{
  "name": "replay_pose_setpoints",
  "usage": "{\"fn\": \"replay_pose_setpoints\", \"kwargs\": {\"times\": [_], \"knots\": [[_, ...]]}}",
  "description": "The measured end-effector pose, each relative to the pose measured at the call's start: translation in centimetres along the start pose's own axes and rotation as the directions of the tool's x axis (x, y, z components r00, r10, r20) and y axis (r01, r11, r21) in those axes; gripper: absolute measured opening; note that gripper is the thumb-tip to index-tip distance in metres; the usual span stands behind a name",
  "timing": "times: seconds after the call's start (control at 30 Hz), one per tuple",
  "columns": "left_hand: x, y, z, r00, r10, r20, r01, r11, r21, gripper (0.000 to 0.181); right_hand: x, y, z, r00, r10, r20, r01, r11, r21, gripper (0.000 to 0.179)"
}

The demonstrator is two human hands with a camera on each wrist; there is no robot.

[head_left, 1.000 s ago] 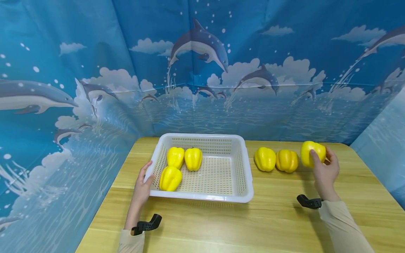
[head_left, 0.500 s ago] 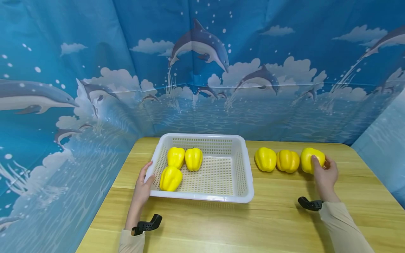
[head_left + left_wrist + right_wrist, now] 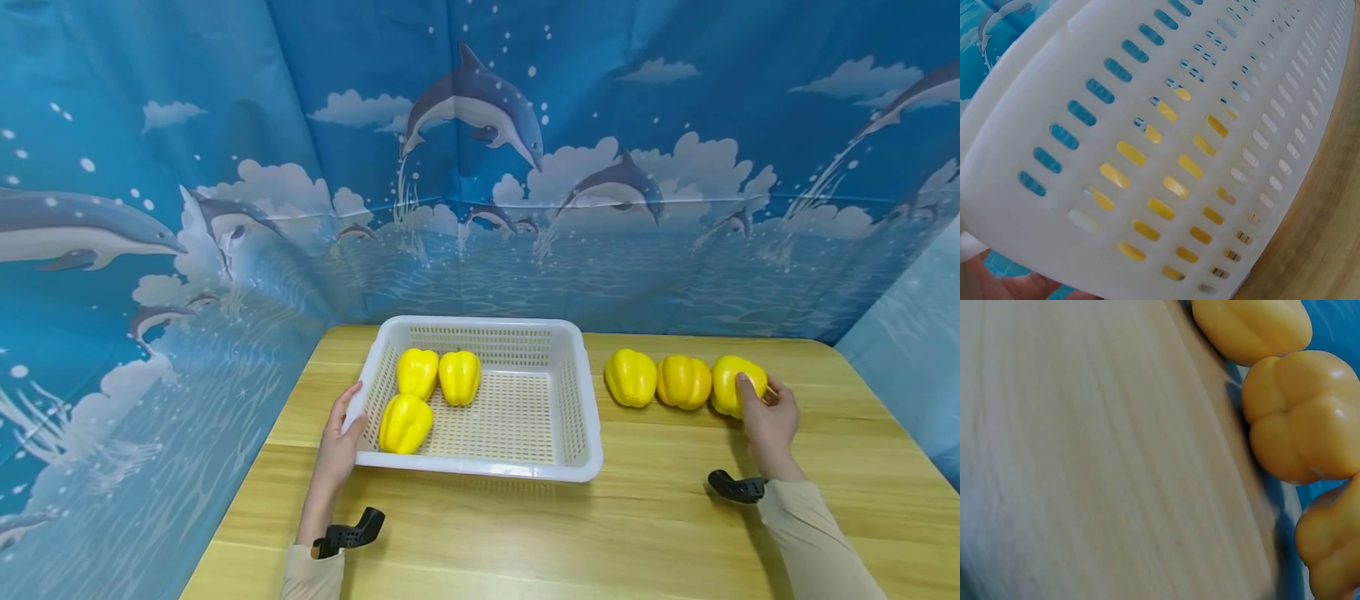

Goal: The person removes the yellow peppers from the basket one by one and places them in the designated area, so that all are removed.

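Right grip (image 3: 772,422) held the end pepper (image 3: 731,383), apparently on the tabletop (image 3: 645,525), just beside the middle pepper (image 3: 683,382); a careless sideways push could make both roll. Left grip (image 3: 337,446) held the basket (image 3: 480,467), which too hard pulling might shift.

The right grip (image 3: 772,419) has lowered its yellow pepper (image 3: 728,384).

A blue dolphin-print curtain (image 3: 480,192) hangs behind a wooden table (image 3: 585,533).
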State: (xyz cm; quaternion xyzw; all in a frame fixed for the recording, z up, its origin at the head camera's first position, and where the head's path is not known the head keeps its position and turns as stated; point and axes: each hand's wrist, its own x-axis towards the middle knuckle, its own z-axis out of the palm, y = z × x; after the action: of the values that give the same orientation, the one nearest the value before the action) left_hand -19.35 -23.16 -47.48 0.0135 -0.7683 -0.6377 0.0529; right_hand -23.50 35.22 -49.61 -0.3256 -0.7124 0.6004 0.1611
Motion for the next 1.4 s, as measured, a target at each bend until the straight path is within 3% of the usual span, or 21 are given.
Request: {"fn": "replay_pose_setpoints", "kwargs": {"times": [0.57, 0.8, 1.4], "knots": [[-0.04, -0.12, 0.01, 1.000, -0.001, 0.004, 0.001, 1.000, -0.006, 0.052, 0.67, 0.51, -0.37, 0.997, -0.052, 0.056, 0.058, 0.992, -0.112, 0.081], [0.05, -0.25, -0.01, 1.000, 0.015, 0.003, -0.015, 1.000, 0.004, 0.051, 0.80, 0.67, -0.53, 0.995, -0.033, 0.093, 0.044, 0.992, -0.118, 0.083], [0.05, 0.01, -0.04, 1.000, 0.012, 0.012, -0.012, 1.000, -0.009, 0.051, 0.45, 0.52, -0.45, 0.997, -0.011, 0.083, 0.019, 0.995, -0.098, 0.085]]}}
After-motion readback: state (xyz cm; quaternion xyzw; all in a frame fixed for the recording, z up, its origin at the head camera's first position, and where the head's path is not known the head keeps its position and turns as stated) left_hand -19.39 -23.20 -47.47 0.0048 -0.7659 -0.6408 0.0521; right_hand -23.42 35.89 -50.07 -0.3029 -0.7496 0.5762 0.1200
